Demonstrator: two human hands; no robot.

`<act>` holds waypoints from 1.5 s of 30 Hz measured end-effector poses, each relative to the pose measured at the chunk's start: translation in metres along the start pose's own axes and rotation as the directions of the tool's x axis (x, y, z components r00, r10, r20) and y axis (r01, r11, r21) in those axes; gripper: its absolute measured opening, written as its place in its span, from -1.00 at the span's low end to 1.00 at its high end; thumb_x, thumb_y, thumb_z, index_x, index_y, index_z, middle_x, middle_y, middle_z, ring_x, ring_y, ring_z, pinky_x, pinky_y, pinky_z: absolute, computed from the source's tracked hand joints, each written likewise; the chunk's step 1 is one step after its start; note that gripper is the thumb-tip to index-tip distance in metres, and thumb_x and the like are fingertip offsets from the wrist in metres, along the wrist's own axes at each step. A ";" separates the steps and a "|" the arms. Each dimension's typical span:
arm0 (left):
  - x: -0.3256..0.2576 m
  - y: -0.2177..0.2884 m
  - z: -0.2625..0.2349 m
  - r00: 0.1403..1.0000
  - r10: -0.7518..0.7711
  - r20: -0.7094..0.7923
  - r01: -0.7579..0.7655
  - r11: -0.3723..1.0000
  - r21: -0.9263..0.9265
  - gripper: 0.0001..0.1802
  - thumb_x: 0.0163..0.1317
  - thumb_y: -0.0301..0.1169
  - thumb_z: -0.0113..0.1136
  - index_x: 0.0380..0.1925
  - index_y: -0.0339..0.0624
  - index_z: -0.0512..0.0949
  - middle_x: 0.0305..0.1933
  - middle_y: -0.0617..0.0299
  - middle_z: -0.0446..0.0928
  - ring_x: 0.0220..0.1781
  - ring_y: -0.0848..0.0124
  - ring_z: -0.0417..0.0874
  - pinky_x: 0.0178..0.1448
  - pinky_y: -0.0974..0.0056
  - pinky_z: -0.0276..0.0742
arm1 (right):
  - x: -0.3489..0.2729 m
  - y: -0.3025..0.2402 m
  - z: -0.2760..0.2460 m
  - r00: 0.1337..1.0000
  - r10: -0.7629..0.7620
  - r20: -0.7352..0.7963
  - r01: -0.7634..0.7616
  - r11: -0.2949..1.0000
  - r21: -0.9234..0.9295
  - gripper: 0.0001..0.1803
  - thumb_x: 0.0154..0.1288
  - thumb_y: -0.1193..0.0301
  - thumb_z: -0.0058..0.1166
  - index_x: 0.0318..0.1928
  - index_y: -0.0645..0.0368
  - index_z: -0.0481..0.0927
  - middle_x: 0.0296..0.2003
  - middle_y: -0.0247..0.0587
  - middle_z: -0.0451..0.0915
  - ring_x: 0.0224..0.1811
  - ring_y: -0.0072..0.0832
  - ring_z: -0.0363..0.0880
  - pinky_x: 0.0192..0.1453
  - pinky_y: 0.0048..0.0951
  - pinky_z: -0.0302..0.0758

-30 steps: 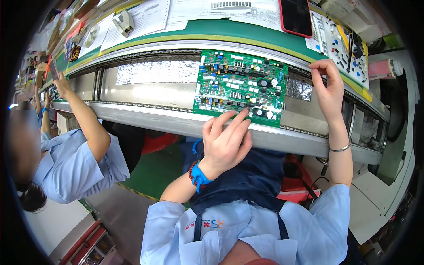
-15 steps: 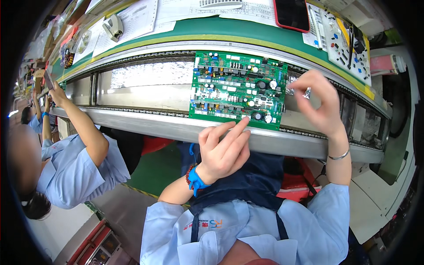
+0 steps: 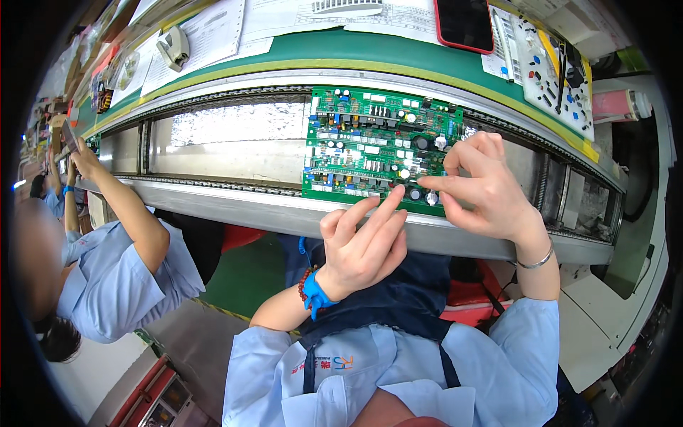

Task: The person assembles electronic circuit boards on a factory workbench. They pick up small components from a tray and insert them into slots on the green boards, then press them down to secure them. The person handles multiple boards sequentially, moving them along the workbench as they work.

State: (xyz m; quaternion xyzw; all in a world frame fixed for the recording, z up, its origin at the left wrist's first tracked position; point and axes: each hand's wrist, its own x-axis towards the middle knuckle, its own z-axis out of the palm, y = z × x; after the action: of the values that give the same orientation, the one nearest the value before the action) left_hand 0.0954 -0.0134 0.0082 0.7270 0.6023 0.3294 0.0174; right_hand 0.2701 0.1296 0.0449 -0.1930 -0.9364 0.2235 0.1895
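Note:
A green circuit board [image 3: 341, 144] packed with small parts lies across the two rails of the conveyor. Fingers stretched out, my left hand [image 3: 364, 245] has a fingertip at the board's near edge, beside a black round capacitor [image 3: 415, 193]. My right hand [image 3: 487, 186] is over the board's right end, its index fingertip down among the parts close to that capacitor. The thumb is apart from the index finger, and I see nothing between them. Part of the board's right side is hidden under this hand. Another black capacitor [image 3: 421, 143] and a white-topped part [image 3: 440, 142] stand farther back.
Beyond the conveyor [image 3: 235, 183] runs a green bench top [image 3: 313, 48] with papers, a stapler [image 3: 173, 48] and a red-edged phone [image 3: 464, 25]. A white sheet [image 3: 551, 78] with loose parts and tweezers lies far right. A co-worker's arm [image 3: 128, 199] reaches over the line at left.
My right hand has come down and left, from beyond the board's right end onto its parts, its index finger now stretched out. My left hand stays at the near edge.

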 end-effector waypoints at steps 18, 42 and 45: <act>-0.021 -0.038 -0.032 0.988 -0.055 -0.142 0.063 0.997 0.048 -0.62 -0.10 -0.60 0.13 -0.17 -0.16 0.52 0.03 0.11 0.59 0.00 0.22 0.49 0.09 0.22 0.31 | 0.010 -0.001 -0.004 0.986 0.094 -0.135 -0.103 0.993 -0.058 -0.81 -0.07 0.61 0.11 -0.38 0.11 0.64 -0.46 -0.35 0.39 -0.31 -0.39 0.36 -0.12 -0.37 0.20; -0.006 -0.052 -0.037 0.985 -0.103 -0.141 0.106 0.994 0.014 -0.60 -0.12 -0.62 0.10 -0.17 -0.19 0.44 0.02 0.11 0.62 -0.06 0.25 0.51 0.11 0.21 0.24 | 0.020 0.002 -0.004 0.959 0.154 -0.238 -0.175 0.982 -0.066 -0.86 0.00 0.60 0.02 -0.40 0.17 0.61 -0.48 -0.30 0.43 -0.35 -0.37 0.35 -0.18 -0.39 0.20; -0.007 -0.053 -0.037 0.984 -0.105 -0.141 0.106 0.994 0.002 -0.59 -0.13 -0.62 0.11 -0.17 -0.19 0.45 0.03 0.13 0.62 -0.08 0.26 0.50 0.10 0.21 0.24 | 0.023 0.001 -0.003 0.958 0.147 -0.247 -0.167 0.984 -0.062 -0.87 0.01 0.59 0.02 -0.40 0.17 0.61 -0.48 -0.29 0.44 -0.35 -0.37 0.35 -0.18 -0.39 0.21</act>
State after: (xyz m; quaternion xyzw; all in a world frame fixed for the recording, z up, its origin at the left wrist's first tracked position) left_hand 0.0304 -0.0188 0.0114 0.6691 0.6413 0.3755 -0.0112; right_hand 0.2524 0.1415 0.0529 -0.3002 -0.8966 0.1739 0.2752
